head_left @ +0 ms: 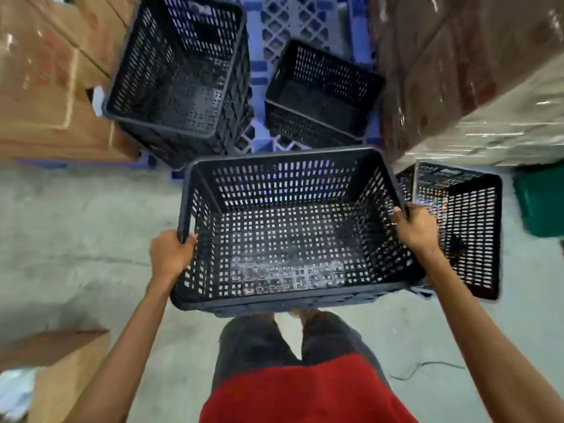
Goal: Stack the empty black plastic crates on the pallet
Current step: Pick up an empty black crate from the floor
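- Carrying is the step in hand: the held crate hangs in the air over the concrete floor, in front of the person's legs, with its far rim just short of the blue pallet.
- The left hand is wrapped around the rim at the crate's 9 o'clock side, fingers curled over the edge and pinching it; the right hand clamps the rim at 3 o'clock the same way.
- The crate is empty and looks level, so the hold seems balanced; keeping both hands opposite each other should stop it from tipping.
- On the pallet, a tall stack of crates stands at 11 o'clock from the held one, and a single low crate sits at 12 o'clock, turned slightly askew.
- I judge the low crate the easier target: lift the held crate over its rim, turn it to match that skewed angle, then lower it straight so the walls nest without catching.
- Another black crate lies on its side on the floor at 3 o'clock, just behind the right hand; it is probably next.
- Wrapped goods at 1 o'clock and cardboard boxes at 10 o'clock crowd the pallet, so swing the crate between them.
- Release only once the crate feels seated.
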`<state>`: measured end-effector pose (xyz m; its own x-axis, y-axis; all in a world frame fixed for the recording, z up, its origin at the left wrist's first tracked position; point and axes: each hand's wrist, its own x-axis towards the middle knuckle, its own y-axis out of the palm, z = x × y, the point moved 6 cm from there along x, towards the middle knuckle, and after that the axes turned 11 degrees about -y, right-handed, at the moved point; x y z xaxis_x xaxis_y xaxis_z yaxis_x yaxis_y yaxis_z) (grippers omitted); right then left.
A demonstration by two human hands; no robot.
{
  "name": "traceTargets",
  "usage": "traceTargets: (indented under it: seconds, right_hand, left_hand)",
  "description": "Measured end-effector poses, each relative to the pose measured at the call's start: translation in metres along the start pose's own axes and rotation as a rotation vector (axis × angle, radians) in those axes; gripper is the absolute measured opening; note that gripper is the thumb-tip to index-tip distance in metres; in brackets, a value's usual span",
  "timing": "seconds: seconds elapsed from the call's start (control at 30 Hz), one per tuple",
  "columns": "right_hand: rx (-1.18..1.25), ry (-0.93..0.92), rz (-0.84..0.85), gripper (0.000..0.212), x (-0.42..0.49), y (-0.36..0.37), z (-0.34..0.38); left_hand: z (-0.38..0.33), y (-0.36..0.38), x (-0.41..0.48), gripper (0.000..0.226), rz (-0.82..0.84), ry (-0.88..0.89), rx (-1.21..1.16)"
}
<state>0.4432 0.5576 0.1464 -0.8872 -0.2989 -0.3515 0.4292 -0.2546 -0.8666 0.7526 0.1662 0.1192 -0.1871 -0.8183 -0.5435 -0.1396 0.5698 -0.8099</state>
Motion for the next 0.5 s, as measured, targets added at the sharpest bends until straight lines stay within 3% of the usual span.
traceTargets:
  seconds: [0.2, 0.5]
  right_hand:
    - [-0.061, 0.03, 0.19, 0.033, 0.019, 0.138, -0.038]
    - [-0.008, 0.068, 0.14, 0.03, 0.129, 0.378, -0.097]
  left_hand:
    - [0.082, 0.113, 0.055, 0.035, 0.165, -0.239, 0.02]
    - [0.129, 0.294, 0.232, 0.041, 0.096, -0.34, -0.11]
